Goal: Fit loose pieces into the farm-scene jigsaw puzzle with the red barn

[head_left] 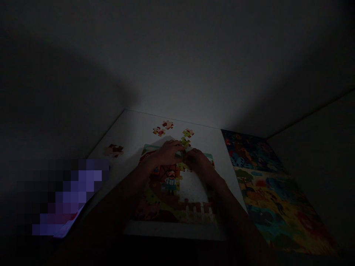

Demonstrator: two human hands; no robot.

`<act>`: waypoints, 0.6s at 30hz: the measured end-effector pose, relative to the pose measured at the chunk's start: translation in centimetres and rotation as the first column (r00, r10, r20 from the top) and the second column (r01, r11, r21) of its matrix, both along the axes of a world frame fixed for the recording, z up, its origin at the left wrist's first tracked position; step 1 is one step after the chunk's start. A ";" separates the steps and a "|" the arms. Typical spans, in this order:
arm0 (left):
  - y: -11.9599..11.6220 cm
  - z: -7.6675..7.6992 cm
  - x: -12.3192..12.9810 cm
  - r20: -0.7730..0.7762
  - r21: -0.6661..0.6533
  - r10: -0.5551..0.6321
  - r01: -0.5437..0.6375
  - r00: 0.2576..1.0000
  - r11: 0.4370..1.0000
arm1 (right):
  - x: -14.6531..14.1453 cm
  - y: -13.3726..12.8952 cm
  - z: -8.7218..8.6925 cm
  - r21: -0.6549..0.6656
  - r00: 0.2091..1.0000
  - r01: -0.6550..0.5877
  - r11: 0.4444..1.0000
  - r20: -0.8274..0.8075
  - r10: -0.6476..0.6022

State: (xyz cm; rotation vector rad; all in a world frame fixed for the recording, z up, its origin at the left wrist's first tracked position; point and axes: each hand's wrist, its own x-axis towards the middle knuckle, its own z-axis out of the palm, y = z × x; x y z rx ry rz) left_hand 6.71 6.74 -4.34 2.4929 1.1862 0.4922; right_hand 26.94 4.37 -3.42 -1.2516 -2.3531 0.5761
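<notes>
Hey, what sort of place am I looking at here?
Likely a dim indoor play or hobby corner: a partly assembled farm jigsaw puzzle lies on a white tabletop, loose jigsaw pieces sit beyond it, and a colourful animal picture lies to the right.

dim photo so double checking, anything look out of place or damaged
The puzzle has a bare gap right of the printed figure, and loose pieces lie beyond it, so it looks incomplete. No spill or damage shows, though it's dim.
</notes>
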 end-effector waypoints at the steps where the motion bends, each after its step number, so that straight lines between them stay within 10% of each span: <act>1: -0.1 0.1 0.0 0.002 0.000 0.001 -0.001 1.000 1.000 | 0.1 0.2 -0.2 0.002 1.000 0.002 1.000 -0.015 -0.002; 11: -1.7 1.7 -0.2 -0.099 0.006 0.005 -0.004 0.995 1.000 | 0.9 0.7 -0.9 -0.105 0.987 -0.058 0.993 -0.156 0.041; 18: -1.8 1.5 -0.3 -0.079 -0.007 0.005 -0.006 0.997 1.000 | 1.1 0.7 0.3 -0.327 0.962 0.078 0.942 -0.223 -0.157</act>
